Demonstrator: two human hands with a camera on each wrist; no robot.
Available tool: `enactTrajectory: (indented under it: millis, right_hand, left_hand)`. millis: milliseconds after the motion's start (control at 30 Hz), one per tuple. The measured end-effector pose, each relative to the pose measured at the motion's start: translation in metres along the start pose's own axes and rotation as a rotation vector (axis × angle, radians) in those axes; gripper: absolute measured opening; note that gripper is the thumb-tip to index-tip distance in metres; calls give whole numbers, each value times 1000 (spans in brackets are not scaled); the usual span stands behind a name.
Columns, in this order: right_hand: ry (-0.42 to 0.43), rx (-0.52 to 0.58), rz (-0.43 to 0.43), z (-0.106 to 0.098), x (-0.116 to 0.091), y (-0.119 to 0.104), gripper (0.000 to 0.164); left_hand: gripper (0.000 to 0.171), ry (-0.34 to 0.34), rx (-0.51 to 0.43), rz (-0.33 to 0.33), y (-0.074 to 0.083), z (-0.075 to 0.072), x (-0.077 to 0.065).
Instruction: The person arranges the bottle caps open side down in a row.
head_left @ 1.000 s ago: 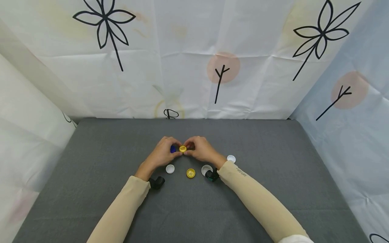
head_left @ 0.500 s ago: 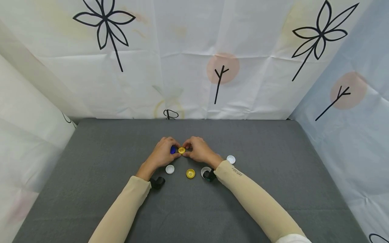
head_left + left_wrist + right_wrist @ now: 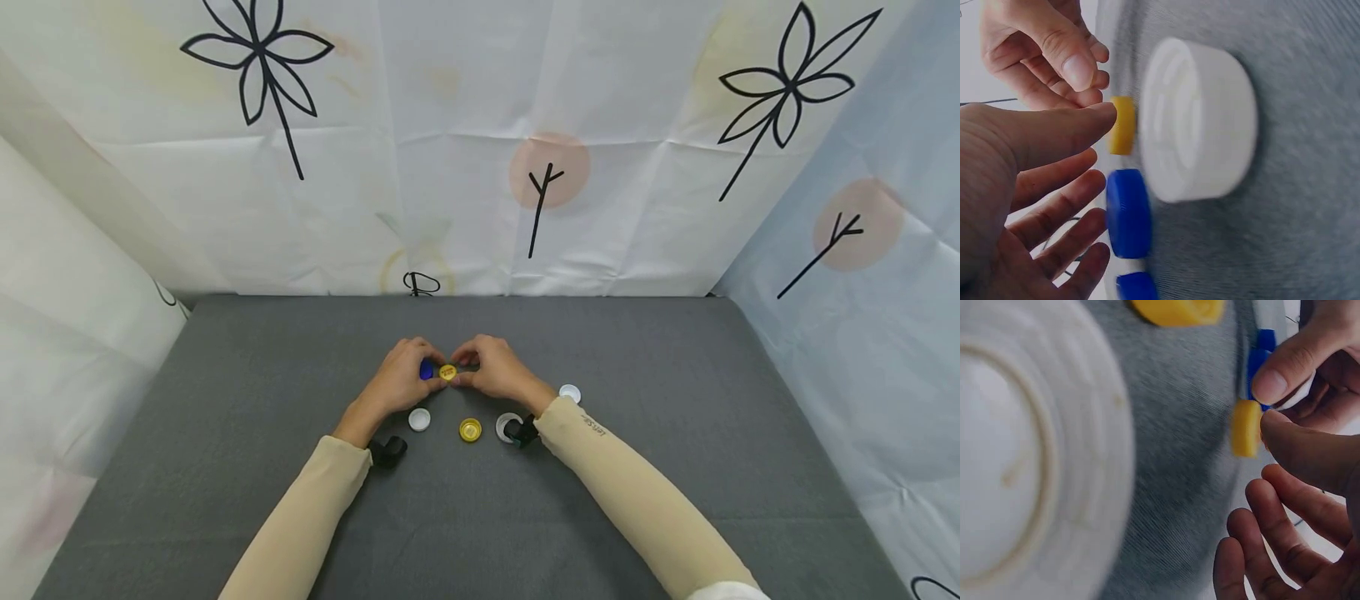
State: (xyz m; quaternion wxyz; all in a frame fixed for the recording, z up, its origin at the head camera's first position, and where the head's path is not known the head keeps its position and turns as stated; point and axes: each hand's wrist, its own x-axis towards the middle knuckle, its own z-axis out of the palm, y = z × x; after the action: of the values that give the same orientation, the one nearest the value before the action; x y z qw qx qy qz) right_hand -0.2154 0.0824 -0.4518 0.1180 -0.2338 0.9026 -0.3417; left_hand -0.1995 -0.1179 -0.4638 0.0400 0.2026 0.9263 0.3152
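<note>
A small yellow bottle cap [image 3: 447, 372] lies on the grey tabletop between the hands. My left hand [image 3: 401, 377] holds it at its left side, thumb in front and index finger behind, the other fingers spread loosely. A blue cap [image 3: 1129, 214] stands beside those fingers, with another blue cap [image 3: 1137, 286] farther along. My right hand [image 3: 491, 367] faces it from the right. In the right wrist view its thumb tip [image 3: 1275, 425] is right at the edge of the yellow cap [image 3: 1245, 428], while the right fingers [image 3: 1260, 494] are apart from it.
Nearer the body lie a white cap [image 3: 419, 419], a larger yellow cap [image 3: 470, 429] and a wide white cap [image 3: 504, 427] partly behind the right wrist camera [image 3: 522, 431]. Another white cap [image 3: 570, 392] is beside the right wrist. A patterned curtain [image 3: 465, 167] hangs behind the table.
The yellow cap has shifted slightly left and toward the body. The right hand moved a little left with it, then back right, its fingers parting from the cap. The left hand stays nearly still.
</note>
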Motion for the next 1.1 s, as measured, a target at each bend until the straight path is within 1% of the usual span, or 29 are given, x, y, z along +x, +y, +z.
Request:
enactTrajectory:
  millis: [100,233,300,433,533,700,967,1100]
  right_hand:
    - [1,17,9,-8,-4,-1,31]
    - [3,25,20,-19,-12,1,34]
    - [5,24,15,-24,-17,3,35]
    - [22,21,-7,-33,-29,11,34]
    - [33,16,-9,-38,-38,19,34]
    - [47,4,13,-43,-56,32,35]
    - [93,-9,17,-50,-77,52,35]
    - [88,-49,25,-53,-84,59,36]
  left_hand:
    - [31,20,-8,11,5,-1,0]
    - [30,35,-44,38,15,-2,1]
    - [30,35,-59,53,21,-2,3]
    - [30,13,-75,71,32,2,4]
    - [30,-14,-93,80,40,7,5]
    - [30,-50,-132,86,49,19,7]
    - [29,-52,-162,100,66,41,15]
    - [31,-75,-172,76,74,50,18]
